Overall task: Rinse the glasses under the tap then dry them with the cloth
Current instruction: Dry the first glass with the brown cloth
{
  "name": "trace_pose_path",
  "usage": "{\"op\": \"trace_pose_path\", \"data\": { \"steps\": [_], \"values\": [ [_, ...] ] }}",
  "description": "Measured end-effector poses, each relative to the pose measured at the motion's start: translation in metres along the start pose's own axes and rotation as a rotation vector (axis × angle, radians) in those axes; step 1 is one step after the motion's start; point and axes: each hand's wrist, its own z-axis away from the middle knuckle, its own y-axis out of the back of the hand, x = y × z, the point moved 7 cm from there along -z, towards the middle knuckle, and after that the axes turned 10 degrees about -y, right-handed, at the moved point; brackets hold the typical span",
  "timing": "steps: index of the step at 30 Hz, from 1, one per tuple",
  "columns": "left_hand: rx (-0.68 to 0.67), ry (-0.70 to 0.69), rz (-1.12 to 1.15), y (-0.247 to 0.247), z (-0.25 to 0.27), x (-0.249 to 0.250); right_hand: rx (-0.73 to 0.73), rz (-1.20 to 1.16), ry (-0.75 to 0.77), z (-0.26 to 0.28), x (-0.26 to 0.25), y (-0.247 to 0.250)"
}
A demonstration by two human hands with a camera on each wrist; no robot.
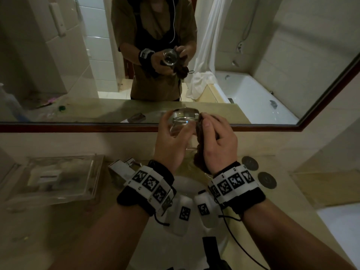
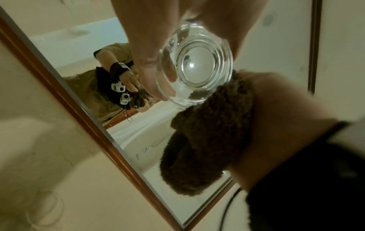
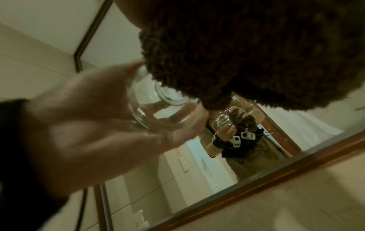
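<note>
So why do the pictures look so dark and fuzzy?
Head view: the bathroom is dimly lit, the wide lens bends the mirror frame. Left wrist view: the glass is fairly sharp, the right hand close by is blurred. Right wrist view: the left hand and brown cloth are blurred.

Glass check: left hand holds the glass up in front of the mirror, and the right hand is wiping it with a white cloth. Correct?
Not quite: the cloth is dark brown, not white, as the head view shows. The rest holds: the left hand grips the glass in front of the mirror, and the right hand holds the cloth against its side.
</note>
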Motion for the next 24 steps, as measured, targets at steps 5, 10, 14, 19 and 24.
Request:
{"op": "trace_pose_path", "data": {
  "steps": [5, 10, 14, 19, 24],
  "values": [
    [-0.084, 0.039, 0.082, -0.011, 0.005, -0.001, -0.05, -0.07, -0.219, -0.007, 0.025, 0.0],
    [-0.219, 0.05, -0.023, -0.014, 0.003, 0.002, -0.03, -0.039, -0.233, -0.007, 0.028, 0.004],
    [-0.207, 0.01, -0.165, -0.017, 0.0, 0.006, -0.019, 0.002, -0.18, -0.007, 0.024, 0.004],
    [-0.092, -0.066, -0.205, -0.008, -0.006, 0.01, 0.022, -0.029, -0.042, -0.003, 0.005, 0.004],
    [-0.123, -0.029, -0.107, -0.01, -0.004, 0.008, -0.007, -0.035, -0.137, -0.004, 0.017, 0.001]
  ]
}}
